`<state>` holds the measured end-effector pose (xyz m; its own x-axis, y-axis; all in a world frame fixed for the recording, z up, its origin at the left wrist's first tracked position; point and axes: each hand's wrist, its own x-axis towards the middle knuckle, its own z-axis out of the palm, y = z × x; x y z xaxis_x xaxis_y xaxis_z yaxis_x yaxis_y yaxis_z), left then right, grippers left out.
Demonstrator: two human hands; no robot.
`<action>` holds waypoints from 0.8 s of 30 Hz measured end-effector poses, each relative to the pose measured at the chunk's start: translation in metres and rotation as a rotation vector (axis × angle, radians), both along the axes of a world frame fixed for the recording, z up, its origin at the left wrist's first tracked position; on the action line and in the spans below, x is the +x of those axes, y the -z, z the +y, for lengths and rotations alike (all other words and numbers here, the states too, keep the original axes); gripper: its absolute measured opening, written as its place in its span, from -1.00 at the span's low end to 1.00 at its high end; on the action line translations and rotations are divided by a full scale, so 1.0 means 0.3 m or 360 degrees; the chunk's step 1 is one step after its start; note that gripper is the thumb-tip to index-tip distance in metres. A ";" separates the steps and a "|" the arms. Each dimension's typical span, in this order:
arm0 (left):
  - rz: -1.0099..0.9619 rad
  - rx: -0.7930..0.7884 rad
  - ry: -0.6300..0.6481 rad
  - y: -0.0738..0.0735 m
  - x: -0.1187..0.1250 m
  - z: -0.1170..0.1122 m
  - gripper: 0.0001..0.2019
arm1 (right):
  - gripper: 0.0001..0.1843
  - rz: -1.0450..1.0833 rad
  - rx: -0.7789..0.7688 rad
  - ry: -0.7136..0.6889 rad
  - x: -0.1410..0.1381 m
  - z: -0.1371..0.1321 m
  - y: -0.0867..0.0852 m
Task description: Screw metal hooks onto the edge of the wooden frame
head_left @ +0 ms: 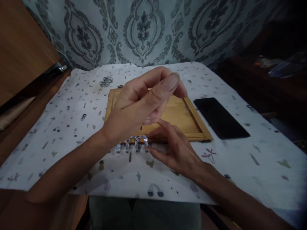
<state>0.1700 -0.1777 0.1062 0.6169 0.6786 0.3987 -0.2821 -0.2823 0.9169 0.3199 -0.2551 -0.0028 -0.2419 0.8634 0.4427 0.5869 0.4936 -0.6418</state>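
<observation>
My left hand is raised above a shallow wooden tray-like board with a raised rim. Its thumb and index finger are pressed together at the tips; anything between them is too small or hidden to make out. At the front edge of the board sits a row of shiny metal hooks, partly covered by my left wrist. My right hand grips the right end of this row, thumb against the last hook and fingers curled over toward the board's edge.
A white printed cloth covers the table. Right of the board lies a black smartphone. A small tangle of dark metal rings lies at the back left. Behind hangs a patterned curtain; a wooden cabinet stands left.
</observation>
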 end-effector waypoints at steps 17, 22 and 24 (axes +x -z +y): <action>0.0022 -0.0028 0.0044 0.000 -0.001 -0.001 -0.73 | -0.30 -0.0166 0.0103 0.0005 -0.002 0.003 -0.010; -0.0008 -0.0042 0.0083 0.000 0.000 -0.001 -0.73 | -0.33 -0.0159 0.0118 0.0012 -0.002 0.001 -0.015; -0.0032 -0.0035 0.0107 0.002 -0.002 0.000 -0.74 | -0.35 -0.0161 0.0144 0.0012 -0.001 0.000 -0.020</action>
